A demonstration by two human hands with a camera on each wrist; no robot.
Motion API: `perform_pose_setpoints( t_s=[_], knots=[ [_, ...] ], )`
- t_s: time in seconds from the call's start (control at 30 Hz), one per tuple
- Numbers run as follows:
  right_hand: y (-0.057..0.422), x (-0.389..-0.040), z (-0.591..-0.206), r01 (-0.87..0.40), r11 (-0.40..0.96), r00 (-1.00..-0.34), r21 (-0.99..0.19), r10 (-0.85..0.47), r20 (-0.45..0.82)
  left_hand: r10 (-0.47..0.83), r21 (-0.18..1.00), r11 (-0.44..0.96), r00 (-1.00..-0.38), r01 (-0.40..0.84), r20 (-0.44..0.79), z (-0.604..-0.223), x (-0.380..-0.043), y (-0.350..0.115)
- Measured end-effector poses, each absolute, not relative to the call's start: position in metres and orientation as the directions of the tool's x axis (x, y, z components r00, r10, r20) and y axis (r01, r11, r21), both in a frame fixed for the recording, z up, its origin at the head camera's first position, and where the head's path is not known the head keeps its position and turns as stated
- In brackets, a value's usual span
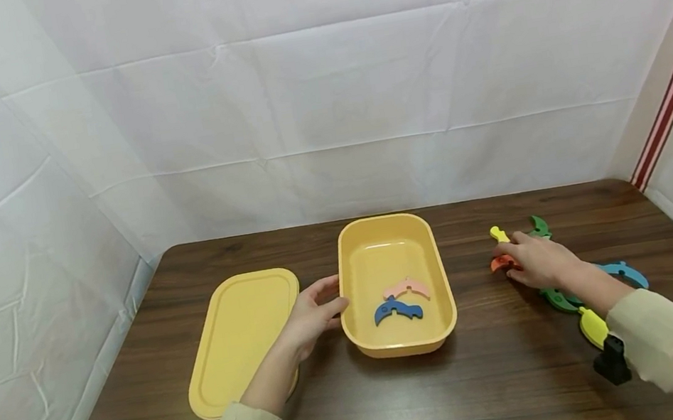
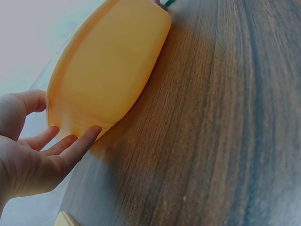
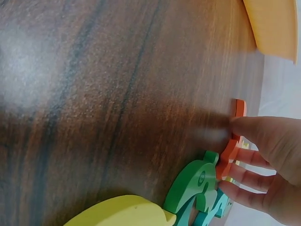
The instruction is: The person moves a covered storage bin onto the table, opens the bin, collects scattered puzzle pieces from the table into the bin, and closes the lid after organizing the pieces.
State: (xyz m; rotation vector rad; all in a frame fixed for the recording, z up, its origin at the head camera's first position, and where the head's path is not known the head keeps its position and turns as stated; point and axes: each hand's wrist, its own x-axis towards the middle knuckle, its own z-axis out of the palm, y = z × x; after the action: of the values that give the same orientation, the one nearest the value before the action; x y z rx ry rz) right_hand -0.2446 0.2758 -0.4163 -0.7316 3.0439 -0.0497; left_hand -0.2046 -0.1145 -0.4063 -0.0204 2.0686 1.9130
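My left hand (image 1: 313, 316) grips the left rim of a yellow bin (image 1: 406, 346), thumb at the edge and fingers against its outer wall (image 2: 113, 66). Inside the bin lie a blue toy piece (image 1: 397, 308) and a pink toy piece (image 1: 417, 286), both flat and animal-shaped. To the right of the bin, my right hand (image 1: 540, 260) pinches an orange toy piece (image 3: 229, 153) between thumb and fingers, low at the table. Around that hand lie green pieces (image 3: 188, 181), a yellow piece (image 1: 593, 327), a light blue piece (image 1: 629, 273) and a small bright yellow piece (image 1: 498, 234).
A flat yellow lid (image 1: 245, 338) lies on the dark wooden table (image 1: 503, 387), left of the bin. White sheets (image 1: 321, 97) hang behind the table and on both sides. Part of the right-hand pile is hidden under the forearm.
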Motion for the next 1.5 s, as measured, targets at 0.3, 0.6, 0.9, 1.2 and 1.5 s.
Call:
perform_pose_setpoints(
  t_s=[0.3, 0.6, 0.9, 1.2, 1.5],
  knots=[
    [0.276, -0.248, -0.421, -0.446, 0.893, -0.894, -0.061, -0.448, -0.027, 0.193, 0.970, 0.100, -0.953, -0.220, -0.235, -0.413, -0.206, -0.115],
    [0.273, -0.248, -0.423, -0.445, 0.891, -0.891, -0.086, -0.450, -0.055, 0.180, 0.968, 0.113, -0.954, -0.223, -0.240, -0.418, -0.209, -0.116],
    [0.273, -0.245, -0.426, -0.453, 0.890, -0.890, -0.047, -0.455, -0.035, 0.178, 0.967, 0.113, -0.953, -0.228, -0.245, -0.419, -0.210, -0.115],
    [0.273, -0.244, -0.427, -0.484, 0.875, -0.875, -0.011, -0.484, 0.003, 0.178, 0.967, 0.112, -0.952, -0.230, -0.248, -0.417, -0.209, -0.116],
    [0.272, -0.246, -0.422, -0.499, 0.867, -0.867, 0.001, -0.499, 0.006, 0.185, 0.969, 0.107, -0.953, -0.221, -0.238, -0.418, -0.208, -0.115]
  ],
)
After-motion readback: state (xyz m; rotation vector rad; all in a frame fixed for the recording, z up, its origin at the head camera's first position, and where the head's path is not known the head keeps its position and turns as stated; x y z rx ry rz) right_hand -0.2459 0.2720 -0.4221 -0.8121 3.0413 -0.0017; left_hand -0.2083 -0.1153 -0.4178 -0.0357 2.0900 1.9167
